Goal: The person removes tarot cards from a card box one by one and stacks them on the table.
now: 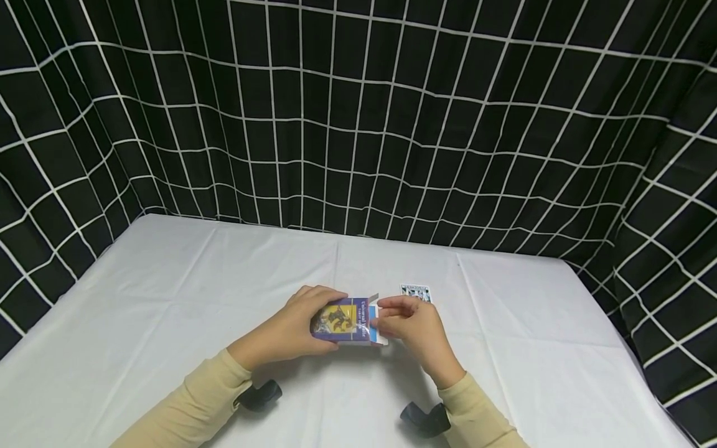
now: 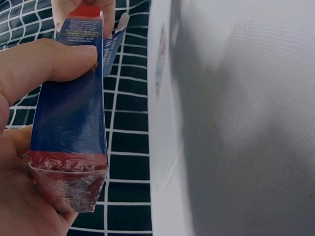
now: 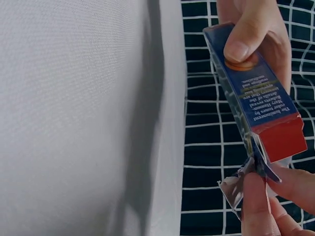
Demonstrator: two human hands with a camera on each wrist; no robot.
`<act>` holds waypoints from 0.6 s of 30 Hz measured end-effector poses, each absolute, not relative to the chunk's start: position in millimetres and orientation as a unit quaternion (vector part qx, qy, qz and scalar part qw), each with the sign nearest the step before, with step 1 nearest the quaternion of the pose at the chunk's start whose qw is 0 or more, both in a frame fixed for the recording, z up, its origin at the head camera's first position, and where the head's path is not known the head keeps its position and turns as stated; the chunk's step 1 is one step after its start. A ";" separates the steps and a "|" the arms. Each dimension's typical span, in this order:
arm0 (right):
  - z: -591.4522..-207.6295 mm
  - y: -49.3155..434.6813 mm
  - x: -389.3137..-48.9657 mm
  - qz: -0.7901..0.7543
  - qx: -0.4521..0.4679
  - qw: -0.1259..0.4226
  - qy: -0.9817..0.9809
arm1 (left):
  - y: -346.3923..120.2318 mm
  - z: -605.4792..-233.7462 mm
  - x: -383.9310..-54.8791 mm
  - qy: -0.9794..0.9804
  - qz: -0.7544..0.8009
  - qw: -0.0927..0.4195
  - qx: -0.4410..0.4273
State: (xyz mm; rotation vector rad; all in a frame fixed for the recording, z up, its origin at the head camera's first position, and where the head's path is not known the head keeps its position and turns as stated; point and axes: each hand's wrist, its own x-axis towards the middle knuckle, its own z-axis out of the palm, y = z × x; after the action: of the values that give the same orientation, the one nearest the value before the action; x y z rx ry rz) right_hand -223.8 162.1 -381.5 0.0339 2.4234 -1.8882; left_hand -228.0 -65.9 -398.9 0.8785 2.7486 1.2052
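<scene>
My left hand [image 1: 297, 323] grips a blue tarot card box [image 1: 338, 320] above the table, thumb on one narrow side and fingers around the other. Its front carries a yellow picture, and the end toward my right hand has its flaps out. At that end my right hand [image 1: 414, 326] pinches a box flap [image 3: 269, 172] between thumb and finger. A light blue piece [image 1: 373, 320] shows in the opening by the right thumb; whether it is a card or the box's lining I cannot tell. Clear wrap [image 2: 69, 191] crinkles around the box's other end.
A patterned card [image 1: 416, 291] lies on the white-covered table [image 1: 196, 298] just behind my right hand. Black curtain with a white grid [image 1: 336, 124] surrounds the back and sides. Dark wrist mounts [image 1: 260, 396] stick out from both sleeves.
</scene>
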 end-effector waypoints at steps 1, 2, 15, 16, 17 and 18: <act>-381.6 162.1 -223.9 -0.612 0.011 0.035 0.790 | -65.8 -398.9 -227.7 0.879 0.386 0.008 0.280; -381.3 162.2 -223.6 -0.611 0.012 0.035 0.791 | -65.8 -398.9 -227.4 0.880 0.385 0.008 0.278; -374.0 179.4 -221.9 -0.575 -0.019 0.042 0.817 | -66.6 -398.5 -227.9 0.884 0.376 0.004 0.278; -373.7 180.5 -221.6 -0.573 -0.022 0.043 0.818 | -66.5 -398.6 -228.1 0.884 0.377 0.004 0.278; -373.4 181.6 -221.5 -0.571 -0.024 0.044 0.819 | -66.6 -398.8 -228.3 0.884 0.377 0.004 0.278; -373.3 182.9 -221.6 -0.570 -0.026 0.044 0.820 | -66.7 -398.9 -228.3 0.883 0.376 0.004 0.279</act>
State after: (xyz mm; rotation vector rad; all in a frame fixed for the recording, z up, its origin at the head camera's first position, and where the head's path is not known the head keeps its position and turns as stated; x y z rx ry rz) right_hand -221.6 182.9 -373.3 -0.0782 2.5074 -1.7407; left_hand -228.3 -66.7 -398.9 0.8742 2.7683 1.1790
